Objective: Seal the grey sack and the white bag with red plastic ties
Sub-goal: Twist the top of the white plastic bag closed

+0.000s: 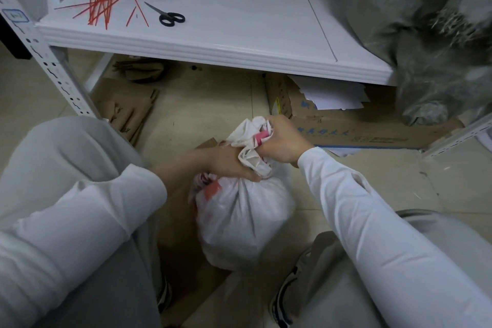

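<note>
on the floor [213,104], my left hand [226,164] clenches the bag [239,216] at its neck; my right hand [283,141] grips the bunched top and tie [262,137]. if either grip slackens, the neck may spread open.

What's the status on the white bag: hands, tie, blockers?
Left hand grips neck of white bag. Right hand grips bunched top, red tie at its fingers. Grey sack beside shelf, blurred. Nothing blocking.
</note>
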Demonstrator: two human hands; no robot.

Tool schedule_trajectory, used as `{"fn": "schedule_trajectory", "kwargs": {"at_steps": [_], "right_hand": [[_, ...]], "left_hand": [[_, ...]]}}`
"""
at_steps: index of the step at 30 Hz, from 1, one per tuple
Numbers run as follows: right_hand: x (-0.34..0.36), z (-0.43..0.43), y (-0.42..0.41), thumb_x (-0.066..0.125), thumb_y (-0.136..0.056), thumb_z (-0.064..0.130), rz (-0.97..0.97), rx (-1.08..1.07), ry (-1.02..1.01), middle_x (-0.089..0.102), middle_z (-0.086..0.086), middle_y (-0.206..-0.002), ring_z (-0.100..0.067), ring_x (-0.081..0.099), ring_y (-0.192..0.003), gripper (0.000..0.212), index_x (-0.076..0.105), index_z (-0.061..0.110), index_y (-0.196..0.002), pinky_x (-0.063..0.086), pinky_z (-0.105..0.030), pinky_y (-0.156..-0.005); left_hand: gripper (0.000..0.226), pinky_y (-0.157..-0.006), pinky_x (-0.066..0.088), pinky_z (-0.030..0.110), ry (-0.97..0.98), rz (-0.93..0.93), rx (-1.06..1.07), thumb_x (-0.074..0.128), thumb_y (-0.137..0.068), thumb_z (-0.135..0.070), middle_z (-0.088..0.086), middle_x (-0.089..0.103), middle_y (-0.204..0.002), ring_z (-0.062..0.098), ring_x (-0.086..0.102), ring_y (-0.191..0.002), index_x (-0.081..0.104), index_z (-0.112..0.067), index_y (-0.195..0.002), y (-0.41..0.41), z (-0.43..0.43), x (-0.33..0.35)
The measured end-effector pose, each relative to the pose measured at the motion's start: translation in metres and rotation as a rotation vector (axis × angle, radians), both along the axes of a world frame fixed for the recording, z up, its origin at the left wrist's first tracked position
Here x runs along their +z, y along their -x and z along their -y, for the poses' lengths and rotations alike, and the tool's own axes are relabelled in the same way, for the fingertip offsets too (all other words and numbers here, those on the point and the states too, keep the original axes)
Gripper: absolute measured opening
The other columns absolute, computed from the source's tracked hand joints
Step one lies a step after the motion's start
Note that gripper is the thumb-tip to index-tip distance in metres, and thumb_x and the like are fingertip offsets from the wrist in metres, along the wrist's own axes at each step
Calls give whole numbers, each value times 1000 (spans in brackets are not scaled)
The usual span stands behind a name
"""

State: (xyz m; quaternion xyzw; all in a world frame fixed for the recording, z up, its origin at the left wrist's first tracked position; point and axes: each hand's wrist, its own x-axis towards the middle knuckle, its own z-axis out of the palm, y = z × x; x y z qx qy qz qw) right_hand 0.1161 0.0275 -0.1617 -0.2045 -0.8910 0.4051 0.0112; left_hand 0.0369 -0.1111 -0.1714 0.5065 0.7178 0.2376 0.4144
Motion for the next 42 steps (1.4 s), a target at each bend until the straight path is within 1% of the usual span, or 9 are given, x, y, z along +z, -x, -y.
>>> {"fn": "schedule_trajectory", "kwargs": {"at_steps": [3,7,15,21,26,30,33,36,42], "right_hand": [[7,-2,-1,71,-68,5,-85,-41,24,67,-22,-79,-19,56,-66,14,64,-4,-76,50,-39,-61],[19,-10,-2,68,-71,1,-155,-71,85,67,-25,-85,-16,55,-69,14,64,-8,-81,49,-36,-61],[20,-5,-3,67,-74,1,-218,-33,62,57,-7,-67,-14,49,-65,12,57,-4,-69,41,-30,-60],[22,4,-4,61,-77,-2,-291,-33,13,43,4,-56,-8,35,-55,37,39,19,-56,31,-23,-53],[16,9,-1,60,-78,-2,-418,-8,82,35,4,-57,-9,28,-59,39,34,19,-57,24,-27,-55],[7,10,1,65,-78,2,-395,13,63,34,4,-58,-10,28,-60,44,33,22,-56,23,-29,-57],[11,7,-1,67,-79,-1,-351,69,118,37,4,-59,-5,30,-59,39,38,17,-58,25,-27,-57],[21,11,-3,67,-80,-3,-295,159,130,41,9,-58,1,34,-56,42,40,20,-57,30,-20,-56],[41,18,-11,68,-79,-1,-197,302,140,52,4,-65,-6,46,-65,22,55,10,-64,40,-27,-66]], "left_hand": [[46,-100,43,28,22,21,44,74,-81,-31,-8,60,-125,10,55,-113,60,-26,-125,20,0,6],[17,-65,46,10,-216,-17,390,71,-75,0,-5,68,-83,9,64,-81,74,-15,-82,39,2,15],[95,-103,35,32,107,-414,54,84,-69,-31,3,45,-143,24,45,-128,29,-18,-146,34,6,-29],[72,-78,43,29,21,-514,279,81,-67,-48,4,61,-111,21,56,-92,48,-13,-120,18,0,-49],[82,-88,53,40,-115,-159,461,80,-60,-52,0,62,-116,19,60,-105,50,-15,-126,-1,2,-64],[61,-79,54,35,22,271,259,80,-57,-21,20,68,-100,32,67,-92,61,9,-106,-7,5,-54],[34,-78,52,35,50,97,143,75,-63,-15,18,70,-89,29,65,-88,68,6,-89,3,9,-43],[13,-68,43,25,-165,-146,215,69,-73,-27,-7,60,-72,26,60,-78,58,-31,-67,3,17,-29],[43,-99,27,24,57,-334,199,60,-93,-15,26,50,-131,34,45,-126,50,13,-124,-2,14,-21]]}}
